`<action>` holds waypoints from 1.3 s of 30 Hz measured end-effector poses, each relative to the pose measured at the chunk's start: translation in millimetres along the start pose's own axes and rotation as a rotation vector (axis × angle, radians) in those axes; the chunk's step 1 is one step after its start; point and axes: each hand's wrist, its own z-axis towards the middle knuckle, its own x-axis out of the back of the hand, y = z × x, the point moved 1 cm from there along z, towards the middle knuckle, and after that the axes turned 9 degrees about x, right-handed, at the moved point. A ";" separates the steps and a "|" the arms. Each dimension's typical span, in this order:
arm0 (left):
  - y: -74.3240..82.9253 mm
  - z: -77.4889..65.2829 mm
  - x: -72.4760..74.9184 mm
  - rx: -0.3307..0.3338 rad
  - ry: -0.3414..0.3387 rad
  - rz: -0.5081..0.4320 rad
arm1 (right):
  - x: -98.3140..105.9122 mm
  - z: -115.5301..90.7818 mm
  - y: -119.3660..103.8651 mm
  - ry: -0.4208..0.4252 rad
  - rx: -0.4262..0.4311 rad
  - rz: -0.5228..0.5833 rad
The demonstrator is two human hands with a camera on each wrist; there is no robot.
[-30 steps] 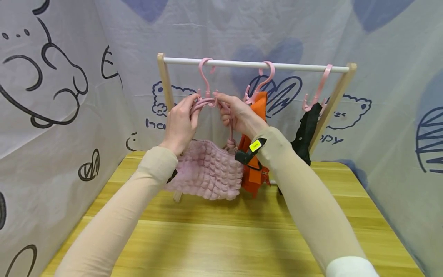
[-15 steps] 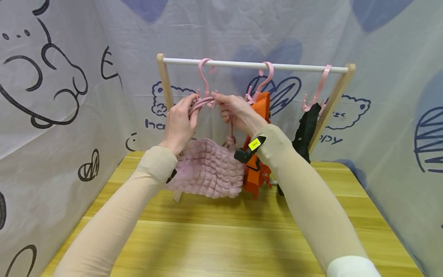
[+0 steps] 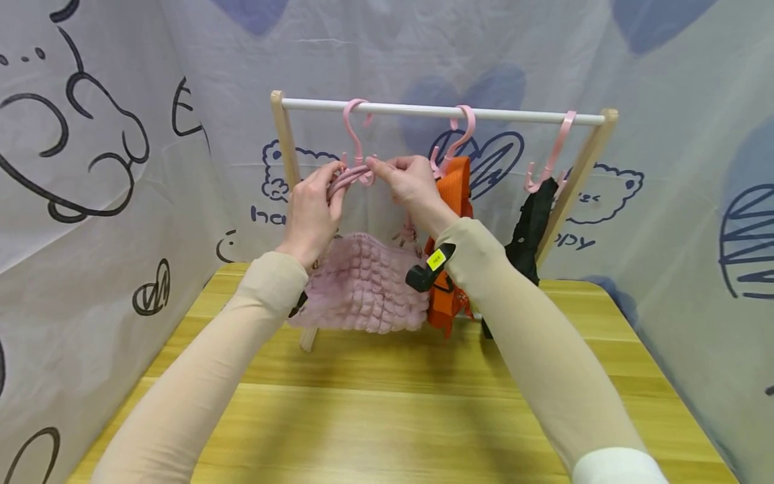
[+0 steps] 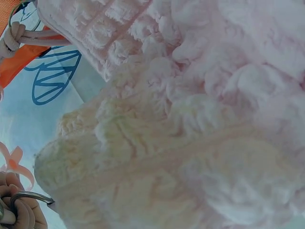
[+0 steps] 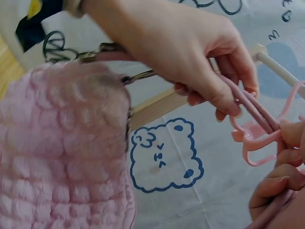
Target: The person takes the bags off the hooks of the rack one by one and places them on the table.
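A pink puffy handbag (image 3: 369,289) hangs below both hands, in front of the rack. My left hand (image 3: 311,212) grips its pink strap (image 3: 349,179) just left of the pink hook hanger (image 3: 353,131). With thumb and fingers, my right hand (image 3: 417,188) pinches the strap on the hook's other side. In the right wrist view the doubled strap (image 5: 255,110) runs between the hands, close to the hanger's lower prongs (image 5: 259,140); whether it rests in a prong I cannot tell. The bag's puffed fabric (image 4: 190,119) fills most of the left wrist view.
A white rail (image 3: 411,109) between wooden posts carries the hangers. An orange item with straps (image 3: 455,195) hangs close to the right hand, and a black item (image 3: 532,225) hangs farther right. Below lies a wooden tabletop (image 3: 363,410), with printed cloth (image 3: 387,60) behind.
The bag has risen a little, and its right strap end has shifted. My right hand has moved slightly left and up, still pinching the strap. The left hand keeps its grip.
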 end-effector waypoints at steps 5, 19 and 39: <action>0.1 0.2 0.3 0.005 0.003 0.005 | -3.8 -2.5 1.2 0.074 0.187 -0.112; -0.3 -2.7 -1.8 0.029 -0.026 0.029 | -12.1 -8.5 10.8 0.180 0.464 -0.296; -11.6 -9.3 2.1 -0.031 -0.075 -0.076 | -12.2 -21.9 32.9 0.095 0.429 -0.106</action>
